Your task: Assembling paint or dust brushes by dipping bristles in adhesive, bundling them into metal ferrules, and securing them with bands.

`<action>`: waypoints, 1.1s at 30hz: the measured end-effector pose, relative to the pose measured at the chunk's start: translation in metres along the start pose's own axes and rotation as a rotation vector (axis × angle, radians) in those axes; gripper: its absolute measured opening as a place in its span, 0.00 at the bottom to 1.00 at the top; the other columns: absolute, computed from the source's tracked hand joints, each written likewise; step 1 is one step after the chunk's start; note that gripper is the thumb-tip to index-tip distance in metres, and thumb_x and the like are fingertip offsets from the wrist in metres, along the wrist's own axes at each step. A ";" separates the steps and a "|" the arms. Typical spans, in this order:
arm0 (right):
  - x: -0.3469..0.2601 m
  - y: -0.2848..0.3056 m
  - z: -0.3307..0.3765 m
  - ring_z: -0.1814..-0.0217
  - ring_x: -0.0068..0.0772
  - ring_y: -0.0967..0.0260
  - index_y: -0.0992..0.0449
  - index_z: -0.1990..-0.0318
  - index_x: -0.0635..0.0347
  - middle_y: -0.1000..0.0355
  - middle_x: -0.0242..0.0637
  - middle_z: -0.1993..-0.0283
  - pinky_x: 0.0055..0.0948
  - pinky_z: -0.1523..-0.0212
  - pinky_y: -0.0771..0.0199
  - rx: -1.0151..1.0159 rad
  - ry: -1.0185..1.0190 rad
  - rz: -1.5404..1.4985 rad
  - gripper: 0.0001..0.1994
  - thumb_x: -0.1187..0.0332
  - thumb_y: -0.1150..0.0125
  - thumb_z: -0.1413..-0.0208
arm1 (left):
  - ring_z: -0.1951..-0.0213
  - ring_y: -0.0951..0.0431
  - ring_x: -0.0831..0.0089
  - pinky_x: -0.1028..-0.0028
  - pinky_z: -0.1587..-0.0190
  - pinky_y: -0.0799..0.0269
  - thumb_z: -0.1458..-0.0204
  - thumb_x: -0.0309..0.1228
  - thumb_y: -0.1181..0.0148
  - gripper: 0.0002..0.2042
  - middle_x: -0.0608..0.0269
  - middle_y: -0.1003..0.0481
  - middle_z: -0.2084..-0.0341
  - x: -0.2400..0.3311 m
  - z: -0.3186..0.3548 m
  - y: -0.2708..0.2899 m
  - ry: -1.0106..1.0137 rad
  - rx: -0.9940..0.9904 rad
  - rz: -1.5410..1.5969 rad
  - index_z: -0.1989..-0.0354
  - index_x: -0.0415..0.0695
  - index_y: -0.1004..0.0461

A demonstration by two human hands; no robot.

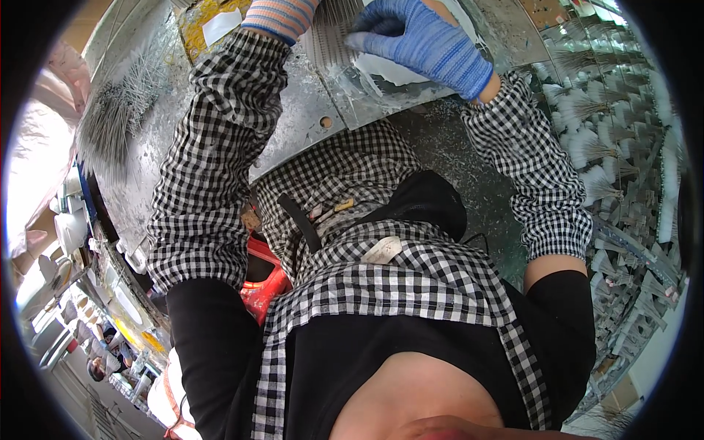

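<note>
At work over grey wires (328, 45) on a metal table (297, 121), with a striped-gloved left hand (281, 16) too cropped to tell open from closed and a blue-gloved right hand (429, 48) curled at their edge, with grip unclear.

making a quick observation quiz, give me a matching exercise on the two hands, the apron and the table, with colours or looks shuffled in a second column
Things
1. left hand
2. right hand
3. apron
4. metal table

Looks
A. grey, with a small round hole
B. black-and-white checked
C. gloved in orange-pink and pale-blue stripes
D. gloved in blue

Right pairs: 1-C, 2-D, 3-B, 4-A
</note>
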State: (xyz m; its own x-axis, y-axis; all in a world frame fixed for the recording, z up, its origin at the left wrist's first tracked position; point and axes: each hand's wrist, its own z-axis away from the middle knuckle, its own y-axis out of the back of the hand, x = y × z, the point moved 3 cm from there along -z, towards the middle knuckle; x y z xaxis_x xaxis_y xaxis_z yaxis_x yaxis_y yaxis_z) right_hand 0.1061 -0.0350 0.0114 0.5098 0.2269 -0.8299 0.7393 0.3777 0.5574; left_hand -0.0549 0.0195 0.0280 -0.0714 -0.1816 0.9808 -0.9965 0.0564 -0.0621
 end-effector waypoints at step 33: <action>0.150 -0.016 -0.030 0.35 0.54 0.36 0.25 0.46 0.59 0.30 0.51 0.39 0.48 0.33 0.38 0.159 0.343 0.535 0.24 0.52 0.40 0.43 | 0.58 0.23 0.53 0.59 0.54 0.28 0.59 0.31 0.30 0.17 0.56 0.22 0.65 -0.033 0.005 -0.064 -0.729 -0.398 -0.845 0.59 0.47 0.25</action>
State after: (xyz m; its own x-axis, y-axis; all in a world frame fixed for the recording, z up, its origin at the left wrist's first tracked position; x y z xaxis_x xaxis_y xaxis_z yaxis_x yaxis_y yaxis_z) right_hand 0.1576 0.0201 -0.1228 0.6756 0.6300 -0.3828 0.4919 0.0016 0.8707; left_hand 0.0109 0.0168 -0.0018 0.4664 -0.8175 0.3381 -0.6654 -0.0723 0.7430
